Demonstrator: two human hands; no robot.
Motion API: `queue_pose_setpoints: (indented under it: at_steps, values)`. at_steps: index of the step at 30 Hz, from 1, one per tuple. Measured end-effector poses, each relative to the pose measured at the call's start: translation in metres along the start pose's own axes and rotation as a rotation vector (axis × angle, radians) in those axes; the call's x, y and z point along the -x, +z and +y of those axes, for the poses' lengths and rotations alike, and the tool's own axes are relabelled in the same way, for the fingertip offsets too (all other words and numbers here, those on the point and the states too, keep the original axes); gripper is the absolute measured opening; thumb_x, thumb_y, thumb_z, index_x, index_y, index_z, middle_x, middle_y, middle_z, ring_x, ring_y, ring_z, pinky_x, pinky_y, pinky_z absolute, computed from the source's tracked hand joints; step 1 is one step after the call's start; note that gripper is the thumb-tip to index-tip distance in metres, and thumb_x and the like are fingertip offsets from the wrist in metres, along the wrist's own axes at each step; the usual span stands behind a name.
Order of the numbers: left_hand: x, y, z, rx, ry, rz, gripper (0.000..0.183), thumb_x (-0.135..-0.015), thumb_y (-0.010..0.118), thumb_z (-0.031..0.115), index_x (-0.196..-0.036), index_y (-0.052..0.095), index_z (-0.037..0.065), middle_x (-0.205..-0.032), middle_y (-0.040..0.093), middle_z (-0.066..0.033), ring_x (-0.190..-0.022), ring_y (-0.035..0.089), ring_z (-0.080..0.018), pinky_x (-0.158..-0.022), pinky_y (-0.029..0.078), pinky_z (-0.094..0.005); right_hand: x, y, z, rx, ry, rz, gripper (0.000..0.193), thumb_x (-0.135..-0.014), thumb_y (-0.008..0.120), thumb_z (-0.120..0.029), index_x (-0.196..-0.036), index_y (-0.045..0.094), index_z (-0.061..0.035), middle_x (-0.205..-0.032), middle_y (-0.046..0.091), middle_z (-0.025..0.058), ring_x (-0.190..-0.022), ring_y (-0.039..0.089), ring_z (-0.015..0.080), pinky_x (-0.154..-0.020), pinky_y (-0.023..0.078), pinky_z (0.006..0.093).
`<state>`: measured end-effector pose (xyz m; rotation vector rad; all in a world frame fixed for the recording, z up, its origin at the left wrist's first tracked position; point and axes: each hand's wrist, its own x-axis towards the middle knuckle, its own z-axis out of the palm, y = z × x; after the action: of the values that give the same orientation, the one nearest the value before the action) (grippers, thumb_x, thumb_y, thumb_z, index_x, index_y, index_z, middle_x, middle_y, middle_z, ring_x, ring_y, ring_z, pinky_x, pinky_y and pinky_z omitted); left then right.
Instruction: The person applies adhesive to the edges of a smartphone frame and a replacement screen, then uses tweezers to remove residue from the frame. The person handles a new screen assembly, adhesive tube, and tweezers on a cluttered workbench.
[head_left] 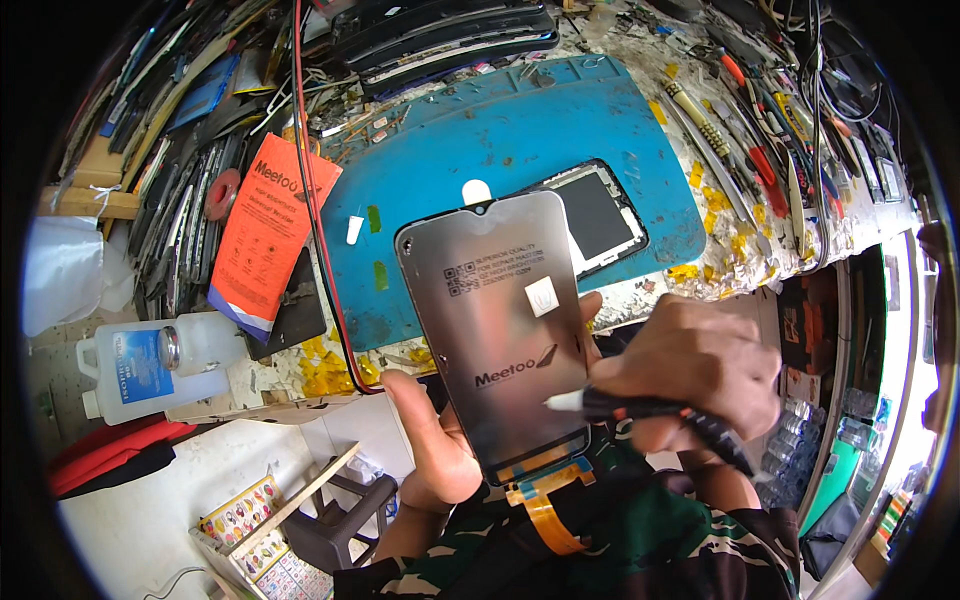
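A phone screen (480,350), its silvery metallic back facing up, is held before me at a slight tilt. My left hand (435,450) is closed round it from beneath, thumb at the left edge and fingertips showing past the right edge. An orange ribbon cable (552,510) hangs from its lower end. My right hand (700,370) grips a black marker pen (645,408), whose pale tip lies over the lower right of the screen back; whether it touches cannot be told. Behind, an opened phone body (598,215) rests on the blue work mat (400,165), partly covered by the screen.
An orange packet (270,235) lies left of the mat, with a translucent bottle (150,365) in front of it. Piled phone parts (190,150) fill the far left. Red-handled tools (765,170) and yellow tape scraps (715,215) are on the right. A red-and-black cable (318,200) crosses the bench.
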<state>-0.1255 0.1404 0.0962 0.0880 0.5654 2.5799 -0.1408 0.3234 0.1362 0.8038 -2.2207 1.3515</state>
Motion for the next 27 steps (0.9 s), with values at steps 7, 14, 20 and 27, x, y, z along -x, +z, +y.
queue_pose_setpoints:
  at_steps: [7, 14, 20, 27]
  values:
    - [0.0, 0.008, 0.008, -0.38, -0.193, 0.178, 0.111, -0.077, 0.013, 0.089, -0.153, 0.021, 0.009, -0.152, 0.033, -0.0205, -0.138, 0.036, -0.0331, -0.113, 0.03, -0.046, -0.001, 0.032, 0.008, -0.092, -0.151, 0.122, 0.031, -0.074, 0.075, -0.028, -0.088, 0.071, -0.0013, -0.07, 0.066, 0.0038, -0.058, 0.062, 0.0154, -0.049, 0.047, 0.0271]
    - [-0.001, 0.007, 0.008, -0.386, -0.212, 0.181, 0.114, -0.076, 0.012, 0.09, -0.153, 0.022, 0.007, -0.151, 0.034, -0.0204, -0.137, 0.038, -0.0321, -0.111, 0.032, -0.0449, -0.003, 0.034, 0.006, -0.08, -0.131, 0.126, 0.028, -0.072, 0.077, -0.025, -0.088, 0.072, -0.0014, -0.07, 0.066, 0.0038, -0.058, 0.062, 0.0149, -0.05, 0.047, 0.0263]
    - [-0.002, 0.006, 0.01, -0.398, -0.219, 0.195, 0.116, -0.075, 0.012, 0.091, -0.152, 0.022, 0.005, -0.15, 0.036, -0.0203, -0.136, 0.04, -0.0312, -0.11, 0.035, -0.0439, -0.002, 0.034, 0.009, -0.072, -0.15, 0.08, 0.031, -0.078, 0.077, -0.029, -0.087, 0.073, -0.0006, -0.069, 0.068, 0.0046, -0.059, 0.064, 0.0155, -0.051, 0.049, 0.027]
    - [-0.001, 0.006, 0.012, -0.42, -0.224, 0.214, 0.119, -0.073, 0.011, 0.092, -0.151, 0.022, 0.003, -0.149, 0.037, -0.0202, -0.135, 0.042, -0.0302, -0.108, 0.037, -0.0428, -0.003, 0.04, 0.009, -0.092, -0.151, 0.131, 0.036, -0.056, 0.072, -0.01, -0.09, 0.07, 0.0017, -0.07, 0.062, 0.0061, -0.057, 0.059, 0.017, -0.05, 0.045, 0.0284]
